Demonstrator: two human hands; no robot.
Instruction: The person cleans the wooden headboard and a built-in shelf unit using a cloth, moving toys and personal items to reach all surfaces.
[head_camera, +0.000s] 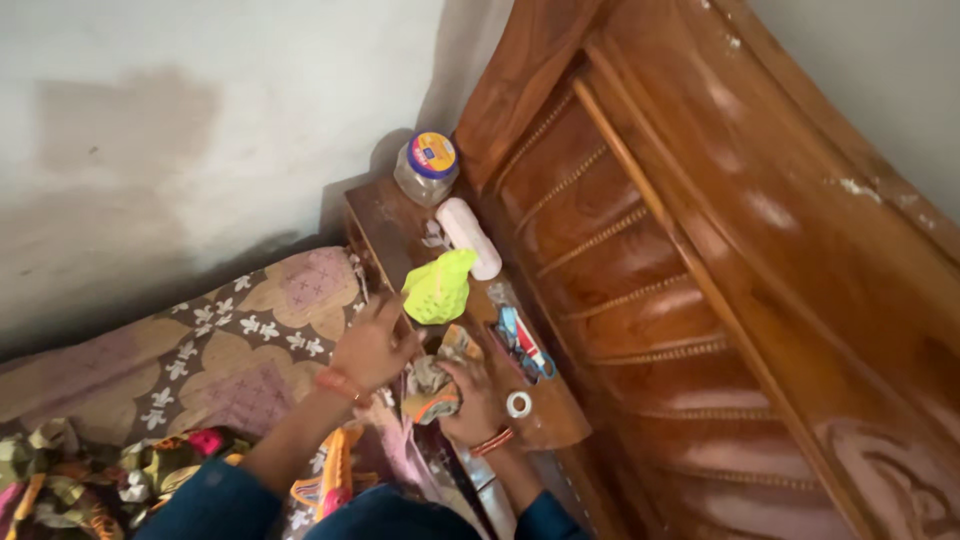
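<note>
My left hand (368, 345) rests at the edge of the wooden headboard shelf (385, 225), fingers bent, just below a bright yellow-green cloth (438, 288) lying on the shelf. I cannot tell if it grips anything. My right hand (478, 398) is closed on a crumpled grey and orange cloth (430, 388) held between both hands. Red bands sit on both wrists.
A clear jar (425, 166) with a blue and yellow lid stands at the shelf's far end by a white oblong case (468, 236). Blue and red small items (523, 343) and a white tape ring (518, 404) lie nearer. Carved headboard (700, 250) right, patterned bedsheet (230, 350) left.
</note>
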